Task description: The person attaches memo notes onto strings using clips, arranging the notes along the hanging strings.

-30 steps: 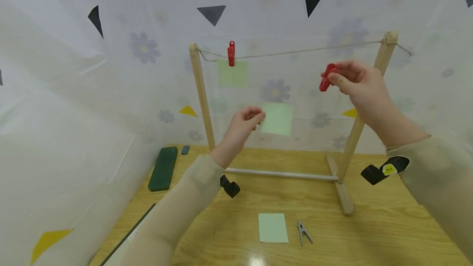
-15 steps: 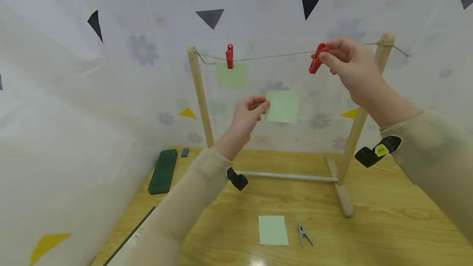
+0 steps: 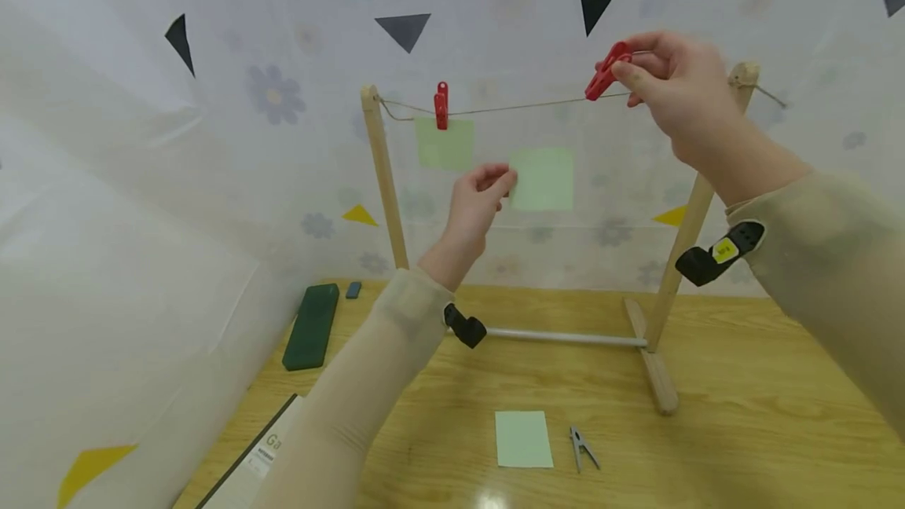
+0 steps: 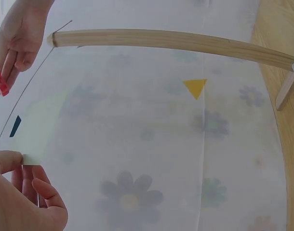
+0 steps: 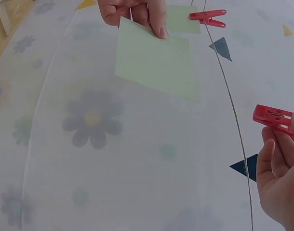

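My left hand [image 3: 472, 206] pinches a pale green paper square [image 3: 543, 179] by its left edge, below the string [image 3: 523, 107]. In the right wrist view the paper [image 5: 154, 62] hangs slightly tilted from the fingertips. Up and to the right, my right hand [image 3: 682, 93] grips a red clothespin [image 3: 606, 73] between thumb and fingers, its lower end overlapping the string in the head view. In the right wrist view that clothespin [image 5: 272, 118] stands apart from the string. Another red clothespin [image 3: 441, 106] holds a green paper [image 3: 445, 144] on the string at the left.
Wooden posts [image 3: 385, 179] carry the string, with a white bar [image 3: 566, 336] low between them. On the table lie a pale green paper [image 3: 523, 440], a grey clothespin [image 3: 584, 448], a dark green case [image 3: 311, 327], a small blue item [image 3: 353, 290] and a notebook [image 3: 258, 450].
Both hands have risen: the left lifts the paper toward the string and slightly right, while the right brings the red clothespin from below the string up to its height.
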A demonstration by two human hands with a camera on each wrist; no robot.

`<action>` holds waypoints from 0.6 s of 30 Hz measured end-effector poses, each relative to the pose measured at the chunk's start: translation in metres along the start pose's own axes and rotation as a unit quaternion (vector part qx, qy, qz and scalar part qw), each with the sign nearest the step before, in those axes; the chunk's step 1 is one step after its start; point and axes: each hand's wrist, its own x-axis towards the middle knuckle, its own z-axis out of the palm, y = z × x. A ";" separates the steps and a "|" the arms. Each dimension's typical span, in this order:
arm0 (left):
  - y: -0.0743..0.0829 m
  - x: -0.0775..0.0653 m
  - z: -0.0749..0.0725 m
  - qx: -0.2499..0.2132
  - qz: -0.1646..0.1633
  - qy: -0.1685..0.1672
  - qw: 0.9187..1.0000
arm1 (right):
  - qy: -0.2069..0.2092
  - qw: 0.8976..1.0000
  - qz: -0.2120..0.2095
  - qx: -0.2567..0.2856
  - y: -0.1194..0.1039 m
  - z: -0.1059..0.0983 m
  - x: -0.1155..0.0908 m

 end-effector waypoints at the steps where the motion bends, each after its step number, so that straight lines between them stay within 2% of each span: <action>1: 0.001 0.000 0.000 -0.001 0.000 0.002 1.000 | -0.001 1.000 -0.004 0.002 -0.001 0.003 0.001; 8: 0.005 0.004 -0.002 -0.015 -0.010 0.030 0.999 | -0.013 1.000 0.001 -0.008 -0.003 0.028 0.010; 14: 0.007 0.007 0.001 -0.039 -0.012 0.046 0.998 | -0.007 0.999 0.022 -0.041 -0.005 0.036 0.019; 18: 0.009 0.009 0.001 -0.048 -0.020 0.052 0.997 | -0.009 0.999 0.023 -0.029 -0.005 0.041 0.024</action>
